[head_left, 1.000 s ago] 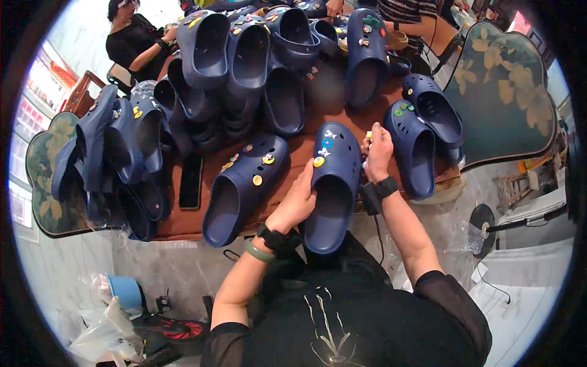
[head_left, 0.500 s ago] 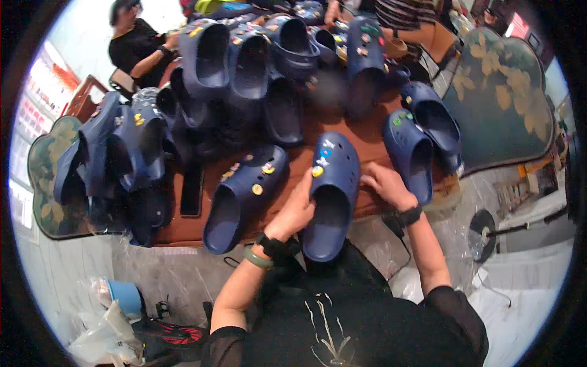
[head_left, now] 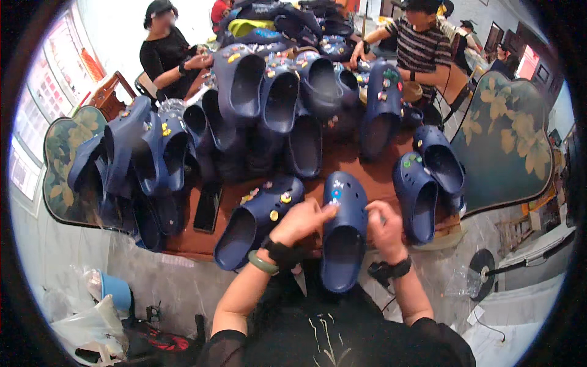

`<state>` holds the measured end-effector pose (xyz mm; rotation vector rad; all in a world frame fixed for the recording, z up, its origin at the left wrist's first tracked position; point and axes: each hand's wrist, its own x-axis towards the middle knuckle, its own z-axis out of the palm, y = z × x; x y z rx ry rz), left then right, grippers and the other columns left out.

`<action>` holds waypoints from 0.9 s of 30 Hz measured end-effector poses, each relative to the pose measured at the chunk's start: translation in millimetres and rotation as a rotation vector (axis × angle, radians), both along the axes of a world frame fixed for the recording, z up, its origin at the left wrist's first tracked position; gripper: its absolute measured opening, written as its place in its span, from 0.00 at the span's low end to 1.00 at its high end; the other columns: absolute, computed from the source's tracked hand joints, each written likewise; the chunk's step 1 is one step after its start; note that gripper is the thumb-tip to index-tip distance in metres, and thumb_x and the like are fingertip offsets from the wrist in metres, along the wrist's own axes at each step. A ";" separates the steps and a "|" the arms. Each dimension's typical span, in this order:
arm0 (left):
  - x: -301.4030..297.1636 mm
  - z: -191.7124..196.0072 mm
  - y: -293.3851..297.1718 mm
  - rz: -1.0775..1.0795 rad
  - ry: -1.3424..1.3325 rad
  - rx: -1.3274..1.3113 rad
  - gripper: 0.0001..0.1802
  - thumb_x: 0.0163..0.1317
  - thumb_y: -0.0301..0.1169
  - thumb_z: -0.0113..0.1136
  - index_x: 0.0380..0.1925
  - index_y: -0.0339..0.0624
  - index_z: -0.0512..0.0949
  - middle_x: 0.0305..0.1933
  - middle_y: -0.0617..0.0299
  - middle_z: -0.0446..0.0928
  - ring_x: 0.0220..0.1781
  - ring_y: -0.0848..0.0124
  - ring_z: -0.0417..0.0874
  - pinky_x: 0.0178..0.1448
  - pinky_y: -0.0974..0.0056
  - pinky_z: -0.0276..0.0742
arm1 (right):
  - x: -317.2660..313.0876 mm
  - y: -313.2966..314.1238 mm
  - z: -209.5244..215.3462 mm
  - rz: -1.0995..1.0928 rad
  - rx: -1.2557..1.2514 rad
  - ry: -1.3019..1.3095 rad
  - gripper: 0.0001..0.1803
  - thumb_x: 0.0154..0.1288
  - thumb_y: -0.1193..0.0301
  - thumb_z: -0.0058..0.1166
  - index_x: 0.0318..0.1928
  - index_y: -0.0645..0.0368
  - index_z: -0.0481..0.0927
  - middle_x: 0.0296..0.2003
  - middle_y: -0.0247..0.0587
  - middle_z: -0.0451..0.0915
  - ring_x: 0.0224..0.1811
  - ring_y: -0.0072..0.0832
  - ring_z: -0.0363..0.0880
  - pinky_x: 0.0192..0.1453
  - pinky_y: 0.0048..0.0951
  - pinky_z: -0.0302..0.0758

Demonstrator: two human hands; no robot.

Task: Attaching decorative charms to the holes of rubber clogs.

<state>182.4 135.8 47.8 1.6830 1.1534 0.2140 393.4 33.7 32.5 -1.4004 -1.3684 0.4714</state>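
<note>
In front of me a navy clog points its toe away, its heel over the table's near edge. Small charms sit on its upper, among them a blue round one. My left hand grips it from the left, fingertips pressed on the upper just below these charms. Close to its right side, my right hand has its fingers curled in; whatever they pinch, if anything, is hidden. Left of my left hand lies another navy clog with several charms. To the right stand two more, a nearer clog and a farther clog.
A pile of navy clogs fills the far part of the brown table; more clogs stand at the left. A black phone lies beside them. Two people work across the table. A blue bucket and a fan are below.
The view has tilted up, so the table sits lower. My left fingertips have moved onto the clog's upper, covering a yellow charm. My right hand's outstretched fingers have curled in by the clog's side.
</note>
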 end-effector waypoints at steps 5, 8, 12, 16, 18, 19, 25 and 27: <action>18.9 -23.4 -1.1 -0.068 -0.172 -0.054 0.25 0.67 0.50 0.53 0.23 0.37 0.74 0.19 0.65 0.73 0.22 0.76 0.73 0.28 0.68 0.70 | -35.1 14.4 2.4 0.047 0.101 -0.029 0.04 0.66 0.75 0.51 0.38 0.61 0.77 0.27 0.45 0.79 0.28 0.31 0.81 0.34 0.30 0.76; 19.6 -25.8 -2.9 -0.067 -0.247 -0.047 0.24 0.69 0.47 0.51 0.23 0.37 0.73 0.20 0.64 0.73 0.22 0.75 0.74 0.28 0.68 0.70 | -26.1 24.7 -9.2 0.039 0.074 0.097 0.03 0.65 0.74 0.53 0.37 0.60 0.75 0.25 0.44 0.77 0.25 0.31 0.79 0.31 0.30 0.74; 8.7 -40.1 3.4 -0.063 -0.277 0.037 0.24 0.70 0.47 0.46 0.24 0.37 0.74 0.21 0.60 0.75 0.23 0.71 0.79 0.27 0.65 0.73 | -31.3 26.0 -1.2 0.082 0.055 -0.029 0.05 0.65 0.73 0.55 0.35 0.60 0.74 0.24 0.44 0.75 0.24 0.32 0.77 0.29 0.30 0.73; 1.2 -81.5 -0.2 0.095 -0.694 -0.496 0.23 0.73 0.49 0.40 0.33 0.42 0.73 0.25 0.65 0.74 0.27 0.75 0.78 0.28 0.72 0.73 | -30.0 20.9 1.6 0.018 0.031 -0.095 0.07 0.64 0.72 0.57 0.36 0.60 0.73 0.24 0.44 0.75 0.24 0.31 0.75 0.30 0.32 0.73; 1.0 -83.9 -8.5 0.169 -0.728 -0.531 0.21 0.73 0.46 0.40 0.37 0.41 0.74 0.27 0.63 0.76 0.27 0.72 0.78 0.27 0.70 0.74 | -28.9 17.1 4.9 0.022 0.003 -0.108 0.06 0.64 0.73 0.56 0.38 0.61 0.74 0.27 0.43 0.76 0.27 0.27 0.76 0.33 0.30 0.74; -0.3 -84.5 -12.3 0.215 -0.760 -0.512 0.21 0.73 0.46 0.40 0.39 0.40 0.73 0.30 0.62 0.77 0.29 0.71 0.79 0.28 0.70 0.74 | -26.9 17.7 2.2 0.038 0.022 -0.080 0.06 0.65 0.73 0.55 0.40 0.61 0.75 0.28 0.41 0.77 0.29 0.25 0.76 0.35 0.28 0.74; -36.7 -25.8 -17.9 0.231 -1.004 -0.602 0.14 0.71 0.41 0.44 0.45 0.44 0.72 0.41 0.58 0.77 0.37 0.71 0.81 0.28 0.70 0.75 | -6.7 28.7 3.6 0.216 -0.087 0.123 0.07 0.69 0.78 0.49 0.45 0.64 0.75 0.32 0.34 0.79 0.35 0.20 0.78 0.41 0.23 0.74; -58.2 -11.9 -13.0 0.242 -1.178 -0.745 0.12 0.63 0.33 0.47 0.44 0.42 0.72 0.41 0.57 0.77 0.41 0.65 0.81 0.29 0.66 0.75 | 1.2 41.5 10.0 0.275 -0.158 0.011 0.06 0.70 0.75 0.49 0.44 0.63 0.77 0.30 0.35 0.78 0.30 0.18 0.74 0.35 0.24 0.72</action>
